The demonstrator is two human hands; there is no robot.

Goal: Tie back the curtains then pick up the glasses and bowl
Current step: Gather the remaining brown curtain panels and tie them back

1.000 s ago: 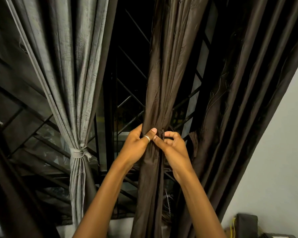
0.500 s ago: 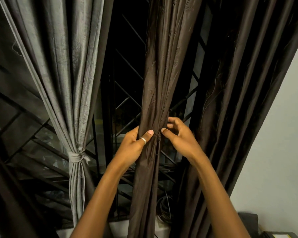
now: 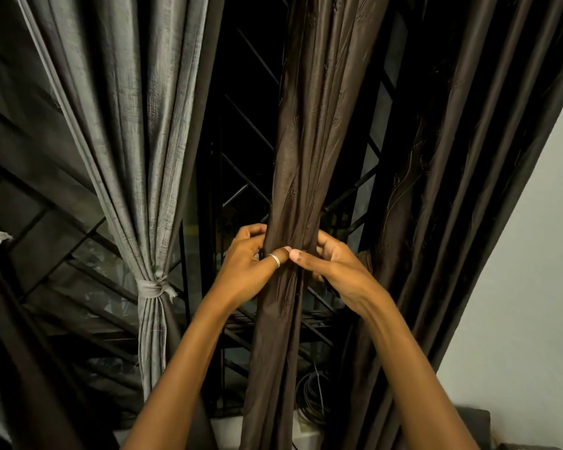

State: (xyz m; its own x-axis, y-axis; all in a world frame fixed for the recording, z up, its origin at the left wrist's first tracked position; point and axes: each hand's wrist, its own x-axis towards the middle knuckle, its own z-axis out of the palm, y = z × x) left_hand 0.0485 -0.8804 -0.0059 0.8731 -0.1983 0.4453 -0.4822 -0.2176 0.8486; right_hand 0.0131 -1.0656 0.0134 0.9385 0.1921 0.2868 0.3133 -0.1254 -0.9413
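Observation:
A dark brown curtain [image 3: 301, 151] hangs gathered into a narrow bundle in the middle of the view. My left hand [image 3: 246, 264], with a silver ring on the thumb, wraps the bundle from its left side. My right hand [image 3: 333, 264] wraps it from the right, and both thumbs meet on the front of the fabric. To the left hangs a grey curtain [image 3: 137, 125], cinched low down by a knotted grey tie [image 3: 155, 289]. No glasses or bowl are in view.
A black metal window grille [image 3: 241, 164] with diagonal bars stands behind the curtains. More brown curtain folds [image 3: 452, 190] hang at the right, beside a pale wall [image 3: 533, 287]. Coiled cables [image 3: 311, 397] lie on the white sill below. A dark object [image 3: 472, 427] sits at the bottom right.
Both hands have closed tighter around the brown bundle. The right hand's thumb has come to the front to meet the left thumb, and the bundle is narrower at the grip.

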